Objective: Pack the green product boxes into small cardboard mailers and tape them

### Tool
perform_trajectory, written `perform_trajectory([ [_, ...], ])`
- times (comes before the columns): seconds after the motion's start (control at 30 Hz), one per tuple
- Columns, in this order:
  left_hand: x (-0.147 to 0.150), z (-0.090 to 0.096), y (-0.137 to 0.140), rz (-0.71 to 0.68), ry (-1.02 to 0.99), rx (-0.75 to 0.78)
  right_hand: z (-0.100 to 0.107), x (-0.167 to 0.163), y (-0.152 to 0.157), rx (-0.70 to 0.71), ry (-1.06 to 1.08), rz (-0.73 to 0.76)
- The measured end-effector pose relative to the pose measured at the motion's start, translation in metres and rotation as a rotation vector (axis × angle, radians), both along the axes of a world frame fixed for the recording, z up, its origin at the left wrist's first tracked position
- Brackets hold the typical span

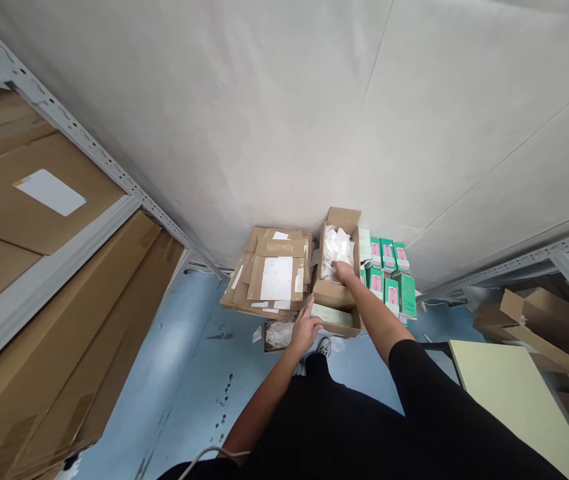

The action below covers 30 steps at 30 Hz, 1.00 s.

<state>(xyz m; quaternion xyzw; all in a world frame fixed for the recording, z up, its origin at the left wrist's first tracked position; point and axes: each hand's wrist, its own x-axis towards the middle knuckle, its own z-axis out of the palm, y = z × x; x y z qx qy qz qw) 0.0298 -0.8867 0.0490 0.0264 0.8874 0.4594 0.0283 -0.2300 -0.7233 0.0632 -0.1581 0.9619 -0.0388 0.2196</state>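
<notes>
My right hand [343,272] reaches into an open cardboard box [343,219] by the wall, its fingers closed at the edge of a crumpled white plastic bag [338,245]. Part of those fingers is hidden. Nearer to me, a lower open carton [342,329] holds a pale green box [332,315]. My left hand [306,327] is at that carton's left side, fingers stretched out and holding nothing. Flattened cardboard [277,248] with white labels is stacked to the left of both cartons.
Several green boxes with pink panels [392,293] stand to the right. Another carton with white plastic [278,335] sits by my feet. Shelving with large cardboard boxes [64,313] rises on the left. A pale yellow board [509,393] and more cartons [554,327] are on the right.
</notes>
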Motion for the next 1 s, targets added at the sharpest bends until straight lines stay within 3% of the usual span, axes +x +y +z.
perform_trajectory([
  [0.17, 0.003, -0.006, -0.002, -0.011, 0.039, -0.023, 0.024, 0.016, 0.007, -0.093, 0.183, -0.05],
  [0.37, 0.005, -0.018, 0.0, 0.005, 0.112, -0.05, 0.044, 0.04, 0.025, -0.401, 0.422, -0.114],
  [0.57, 0.01, -0.025, 0.002, -0.001, 0.167, -0.031, 0.036, 0.12, 0.051, -0.654, 0.499, -0.108],
  [0.7, 0.017, -0.024, 0.004, -0.002, 0.192, -0.044, 0.016, 0.187, 0.062, -0.648, 0.393, -0.174],
  [0.8, 0.023, -0.018, 0.011, -0.016, 0.212, -0.07, 0.007, 0.219, 0.069, -0.629, 0.277, -0.184],
  [1.0, 0.033, -0.008, 0.043, -0.069, 0.256, -0.107, 0.021, 0.246, 0.106, -0.595, 0.212, -0.212],
])
